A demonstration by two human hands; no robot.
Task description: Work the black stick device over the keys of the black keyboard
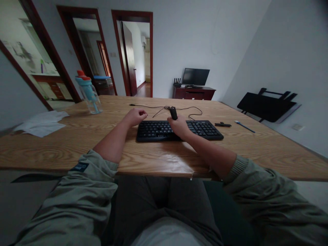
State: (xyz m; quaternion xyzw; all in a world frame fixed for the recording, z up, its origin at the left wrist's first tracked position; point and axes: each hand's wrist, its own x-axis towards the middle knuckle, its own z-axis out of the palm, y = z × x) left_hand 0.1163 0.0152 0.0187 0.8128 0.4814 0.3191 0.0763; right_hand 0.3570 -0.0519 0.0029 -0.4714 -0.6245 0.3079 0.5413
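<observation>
A black keyboard (151, 130) lies flat on the wooden table in front of me. Over its middle, my right hand (179, 126) is closed around a black stubby handle (173, 113), whose upper end sticks out above the fist. The handle's lower end is hidden by the hand, so I cannot tell what tool it belongs to or whether it touches the keys. My left hand (135, 117) rests on the table by the keyboard's upper left corner, its fingers curled in with nothing visible in them.
Behind the keyboard, a thin black cable (197, 108) winds over the table (102, 136). To the right lie a small black piece (222, 124) and a blue brush (245, 126). Leftward stand a clear bottle (89, 95) with a red and blue lid and some white tissues (43, 123).
</observation>
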